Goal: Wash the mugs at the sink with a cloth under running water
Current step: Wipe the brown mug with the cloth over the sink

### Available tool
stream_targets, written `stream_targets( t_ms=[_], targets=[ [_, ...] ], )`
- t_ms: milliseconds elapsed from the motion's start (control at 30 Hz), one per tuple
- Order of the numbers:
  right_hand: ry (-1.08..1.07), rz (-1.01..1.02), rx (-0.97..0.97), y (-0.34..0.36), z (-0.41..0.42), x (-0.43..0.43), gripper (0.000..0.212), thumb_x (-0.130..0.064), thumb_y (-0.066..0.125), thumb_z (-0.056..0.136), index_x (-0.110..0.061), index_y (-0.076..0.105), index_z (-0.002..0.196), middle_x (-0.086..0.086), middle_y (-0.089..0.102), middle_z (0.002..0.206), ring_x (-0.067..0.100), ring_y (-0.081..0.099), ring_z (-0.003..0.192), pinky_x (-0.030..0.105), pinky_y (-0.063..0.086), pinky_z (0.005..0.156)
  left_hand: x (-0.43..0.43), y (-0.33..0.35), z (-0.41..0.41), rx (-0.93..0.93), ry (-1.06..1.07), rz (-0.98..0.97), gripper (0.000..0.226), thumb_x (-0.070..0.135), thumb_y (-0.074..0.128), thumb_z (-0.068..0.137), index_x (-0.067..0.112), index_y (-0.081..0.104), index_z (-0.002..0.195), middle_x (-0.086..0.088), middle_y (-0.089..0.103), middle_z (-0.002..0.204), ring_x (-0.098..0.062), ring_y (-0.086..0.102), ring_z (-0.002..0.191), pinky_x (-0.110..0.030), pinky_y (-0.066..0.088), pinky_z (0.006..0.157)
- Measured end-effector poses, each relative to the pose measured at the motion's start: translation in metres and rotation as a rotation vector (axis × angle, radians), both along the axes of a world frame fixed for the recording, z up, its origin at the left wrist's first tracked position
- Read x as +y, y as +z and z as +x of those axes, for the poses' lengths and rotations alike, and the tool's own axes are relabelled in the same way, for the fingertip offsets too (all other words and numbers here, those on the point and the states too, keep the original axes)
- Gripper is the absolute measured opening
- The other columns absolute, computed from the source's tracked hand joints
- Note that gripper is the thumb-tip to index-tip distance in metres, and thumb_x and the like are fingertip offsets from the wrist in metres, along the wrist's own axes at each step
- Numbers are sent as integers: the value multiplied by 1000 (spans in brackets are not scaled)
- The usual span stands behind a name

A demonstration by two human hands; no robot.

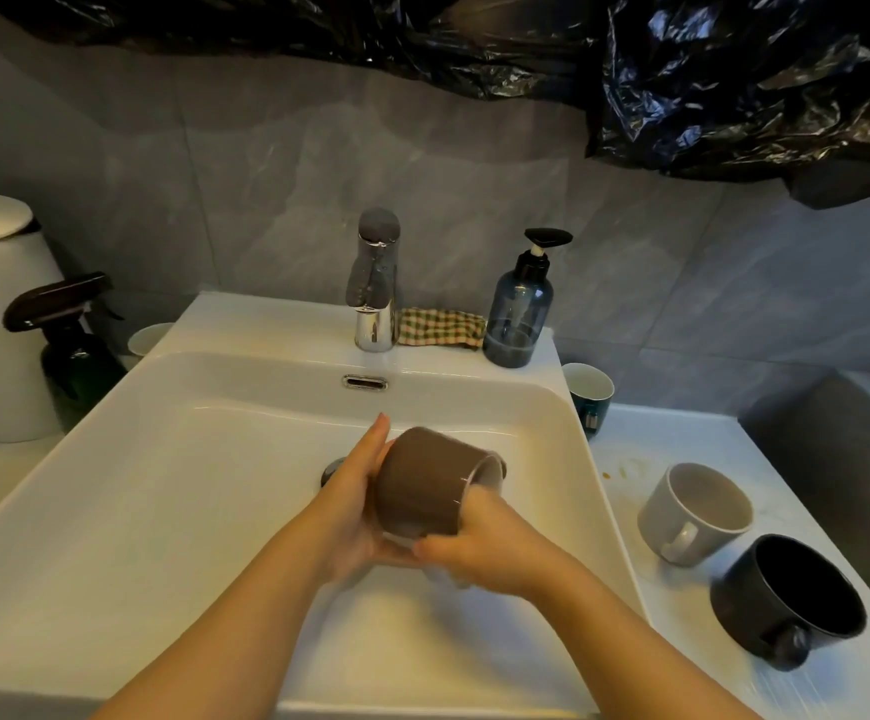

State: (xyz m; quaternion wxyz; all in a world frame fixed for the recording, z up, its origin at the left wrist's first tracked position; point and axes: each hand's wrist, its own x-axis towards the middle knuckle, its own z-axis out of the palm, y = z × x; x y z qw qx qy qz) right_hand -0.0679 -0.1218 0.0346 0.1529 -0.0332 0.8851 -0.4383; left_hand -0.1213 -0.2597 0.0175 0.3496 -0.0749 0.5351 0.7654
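Over the white sink [173, 491], the left hand [355, 506] cradles the base of a brown mug [422, 480] lying on its side, mouth to the right; the right hand [490, 548] grips its rim, thumb outside; on the right counter [682, 589] sit a tilted black mug [786, 600] and a white mug [692, 511] stained brown inside; further back stands a teal mug [589, 397], its small mark too small to read; beside the tap [376, 283] lie a checked cloth [438, 327] and a blue soap dispenser [518, 309], liquid low.
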Motion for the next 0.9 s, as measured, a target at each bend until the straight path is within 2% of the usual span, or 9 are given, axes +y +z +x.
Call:
stream_targets(
  t_ms=[133, 233, 300, 367, 467, 567, 633, 800, 900],
  targets=[
    [169, 393, 171, -20, 1, -11, 23, -11, 53, 81, -4, 60, 101, 15, 65, 89, 31, 61, 80, 39, 54, 68, 5, -2, 1, -54, 107, -90, 53, 59, 60, 77, 14, 72, 101, -13, 73, 98, -32, 67, 93, -49, 53, 81],
    [-148, -389, -111, -8, 0, -22, 19, -2, 61, 79, -10, 59, 96, 4, 63, 66, 16, 59, 54, 22, 48, 46, 6, -2, 1, 54, 224, -85, 38, 46, 60, 83, 15, 73, 101, -16, 72, 102, -29, 67, 91, -40, 53, 79],
    [-332, -971, -266, -1, -4, -24, 21, 0, 67, 70, -3, 64, 90, 19, 64, 77, 28, 64, 67, 36, 58, 64, 5, 0, -1, 187, 257, -99, 31, 37, 52, 90, 16, 71, 102, -18, 70, 104, -29, 66, 91, -40, 52, 81],
    [-344, -1068, -265, 2, -3, -26, 18, -5, 67, 66, -5, 69, 84, 25, 63, 90, 38, 61, 83, 53, 50, 85, 4, 3, 0, 230, 262, -91, 31, 35, 49, 92, 15, 71, 101, -19, 69, 103, -29, 65, 90, -41, 51, 82],
    [-66, -396, -145, 3, 7, -22, 8, -11, 63, 78, -13, 66, 86, 17, 60, 79, 26, 58, 66, 33, 48, 60, 5, 2, 5, 79, 279, -111, 39, 46, 64, 79, 13, 71, 99, -16, 72, 97, -29, 68, 84, -35, 53, 66],
    [173, 456, 119, -4, 3, -10, 43, -22, 55, 83, -17, 49, 126, 7, 55, 118, 21, 50, 110, 21, 39, 86, 10, 3, 8, 26, 225, -91, 31, 44, 60, 83, 16, 71, 89, -9, 73, 79, -26, 66, 74, -32, 50, 62],
    [150, 547, 225, -11, 1, -10, 58, -30, 52, 81, -22, 39, 137, 3, 44, 137, 23, 35, 128, 23, 31, 100, 10, 7, 9, 21, 223, -76, 29, 44, 60, 84, 17, 71, 85, -8, 72, 75, -26, 66, 74, -34, 51, 64],
    [-133, -470, -186, -5, 3, -21, 24, -1, 64, 78, -10, 61, 101, 8, 64, 76, 20, 62, 63, 26, 51, 52, 8, 6, 6, 63, 265, -64, 32, 39, 60, 85, 11, 72, 91, -14, 72, 84, -27, 67, 76, -33, 51, 64],
    [-367, -1161, -351, 1, -5, -17, 28, 1, 70, 63, 4, 66, 91, 27, 62, 92, 40, 61, 86, 51, 50, 87, 9, 7, 6, 172, 243, -10, 33, 38, 50, 90, 13, 70, 100, -16, 71, 95, -26, 68, 82, -34, 53, 67]
  ],
)
